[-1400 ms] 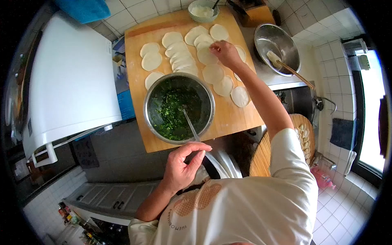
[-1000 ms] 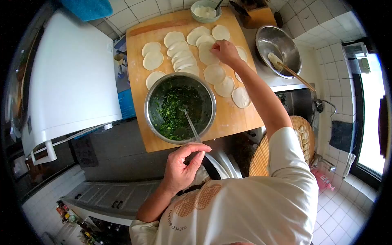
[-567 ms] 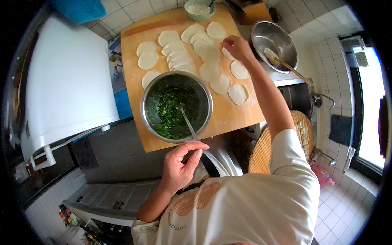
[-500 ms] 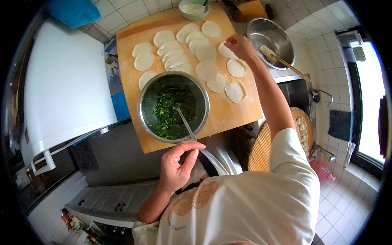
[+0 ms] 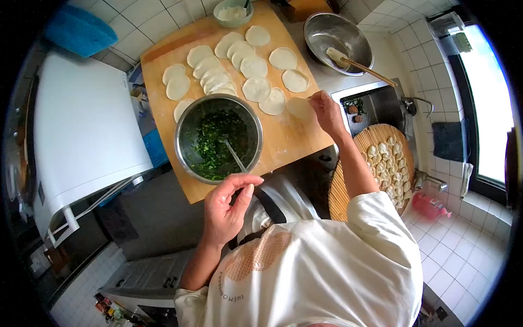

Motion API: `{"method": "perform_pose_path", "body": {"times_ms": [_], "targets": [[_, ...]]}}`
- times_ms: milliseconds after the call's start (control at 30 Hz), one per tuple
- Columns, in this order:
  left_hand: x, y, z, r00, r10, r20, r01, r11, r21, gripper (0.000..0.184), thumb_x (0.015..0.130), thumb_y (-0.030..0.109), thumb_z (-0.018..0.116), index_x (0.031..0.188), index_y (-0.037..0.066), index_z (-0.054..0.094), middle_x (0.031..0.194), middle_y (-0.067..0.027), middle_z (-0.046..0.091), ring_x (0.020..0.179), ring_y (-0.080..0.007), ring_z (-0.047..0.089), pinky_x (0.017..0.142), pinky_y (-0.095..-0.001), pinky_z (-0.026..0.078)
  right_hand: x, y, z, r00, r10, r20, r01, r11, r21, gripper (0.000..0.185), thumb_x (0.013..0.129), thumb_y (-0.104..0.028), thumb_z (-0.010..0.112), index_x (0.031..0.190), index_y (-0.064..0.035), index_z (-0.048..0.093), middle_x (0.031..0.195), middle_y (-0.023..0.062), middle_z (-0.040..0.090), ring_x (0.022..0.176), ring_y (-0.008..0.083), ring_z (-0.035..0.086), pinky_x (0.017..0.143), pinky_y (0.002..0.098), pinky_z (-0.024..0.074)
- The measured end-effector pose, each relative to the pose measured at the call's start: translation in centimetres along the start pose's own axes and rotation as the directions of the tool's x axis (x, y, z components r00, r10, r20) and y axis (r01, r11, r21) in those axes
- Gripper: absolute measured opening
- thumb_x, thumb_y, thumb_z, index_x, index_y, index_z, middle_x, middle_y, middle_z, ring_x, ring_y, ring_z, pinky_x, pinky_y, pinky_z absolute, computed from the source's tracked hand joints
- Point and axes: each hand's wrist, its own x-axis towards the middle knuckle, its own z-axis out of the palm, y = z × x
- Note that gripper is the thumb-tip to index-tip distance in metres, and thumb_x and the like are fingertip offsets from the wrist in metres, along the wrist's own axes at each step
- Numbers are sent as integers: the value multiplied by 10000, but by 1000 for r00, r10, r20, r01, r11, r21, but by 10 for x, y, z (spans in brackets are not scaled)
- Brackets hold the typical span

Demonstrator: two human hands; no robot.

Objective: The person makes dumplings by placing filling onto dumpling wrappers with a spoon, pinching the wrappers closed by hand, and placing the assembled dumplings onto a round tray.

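My right hand pinches the edge of a round dumpling wrapper at the right side of the wooden board. My left hand hovers just below the steel mixing bowl, thumb and fingers curved with a gap between them and nothing held. Inside that bowl is chopped green filling with a spoon leaning in it, its handle toward my left hand. More wrappers lie on the board, some loose and some overlapping in rows.
To the right, a round slatted tray carries several shaped dumplings. Behind it is a sink. A steel basin with a wooden-handled tool stands back right. A small bowl sits at the board's far edge.
My right hand has come from the far right wrappers toward me, now gripping the nearest one's edge. My left hand stays below the bowl. The view has shifted, showing more of the tray.
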Motion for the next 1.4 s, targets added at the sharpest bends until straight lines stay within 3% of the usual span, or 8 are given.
{"method": "perform_pose_path", "body": {"times_ms": [300, 467, 567, 633, 833, 967, 1200, 1400], "targets": [[86, 23, -28, 977, 57, 207, -99, 975, 198, 619, 731, 120, 694, 1252, 1, 383, 1196, -116, 487, 1116, -178, 455, 930, -327, 370, 25, -184, -43, 735, -564, 376, 508, 826, 245, 127, 839, -115, 547, 894, -3, 572, 742, 58, 592, 682, 106, 532, 653, 262, 444], [93, 27, -43, 986, 43, 159, -57, 995, 81, 343, 772, 90, 641, 1072, -25, 524, 959, -45, 602, 818, -93, 555, 729, -213, 450, 15, -235, -15, 722, -629, 289, 571, 777, 265, 165, 820, -151, 578, 928, -28, 595, 779, 78, 609, 662, 174, 556, 622, 282, 447], [71, 26, -73, 998, -56, -27, 52, 991, -127, 254, 803, 92, 599, 1026, -20, 552, 937, -54, 612, 789, -111, 577, 728, -230, 461, 4, -217, -24, 752, -599, 276, 590, 798, 125, 248, 758, -97, 631, 1004, -85, 605, 858, 81, 604, 737, 208, 568, 643, 285, 456], [58, 18, -97, 971, -126, -202, 14, 877, -480, 217, 820, 110, 577, 1009, 5, 564, 944, -64, 619, 821, -149, 603, 745, -256, 480, -19, -185, -6, 543, -655, 526, 768, 641, 5, 382, 670, -93, 690, 1039, -144, 608, 919, 63, 563, 869, 226, 540, 734, 316, 444], [30, -11, -122, 972, -83, -218, -139, 545, -827, 311, 857, 97, 496, 1153, 10, 454, 1122, -132, 546, 1012, -243, 554, 815, -365, 499, -56, -175, 38, 394, -577, 716, 860, 506, -66, 341, 643, -166, 695, 975, -154, 616, 907, 13, 500, 912, 203, 488, 783, 358, 390], [22, -28, -125, 998, 22, -57, -61, 390, -919, 343, 870, 137, 475, 1192, 26, 437, 1170, -156, 516, 1026, -277, 551, 738, -377, 539, -45, -172, 55, 418, -681, 601, 864, 503, -31, 200, 705, -160, 646, 893, -104, 610, 851, 36, 524, 856, 217, 519, 753, 349, 410], [30, -68, -117, 981, -126, -145, -68, 479, -875, 365, 868, 154, 478, 1213, 50, 421, 1176, -160, 508, 993, -261, 559, 785, -375, 510, -12, -179, 59, 802, -439, 404, 447, 891, 81, 188, 831, -197, 543, 931, -69, 638, 901, 128, 622, 808, 309, 591, 710, 355, 481], [30, -74, -113, 965, -176, -197, -84, 503, -860, 384, 869, 154, 475, 1223, 24, 402, 1171, -172, 506, 1029, -259, 533, 881, -382, 452, -14, -175, 58, 776, -427, 464, 532, 839, -117, 177, 826, -188, 558, 932, -75, 644, 839, 129, 636, 751, 271, 613, 682, 329, 488]]}}
